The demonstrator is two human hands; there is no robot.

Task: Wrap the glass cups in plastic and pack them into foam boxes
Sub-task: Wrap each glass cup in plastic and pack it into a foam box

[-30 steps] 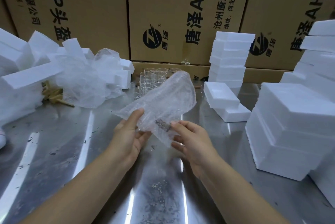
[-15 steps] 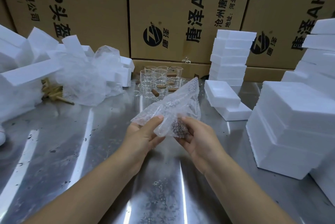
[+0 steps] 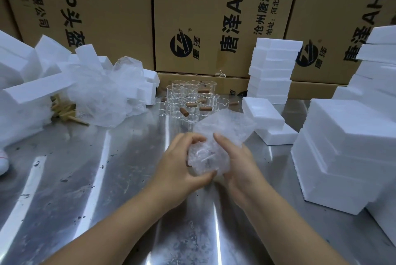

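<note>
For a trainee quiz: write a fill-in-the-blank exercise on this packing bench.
1. The left hand and right hand hold the bubble wrap in a ____-handed grip.
2. The glass beakers stand ____, mouths up.
3. The foam boxes are ____ in colour.
Missing words: two; upright; white.

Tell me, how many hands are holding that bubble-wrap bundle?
2. The left hand grips the bubble-wrap bundle from its left side, the right hand from its right, above the metal table. Neither is hidden.
</note>
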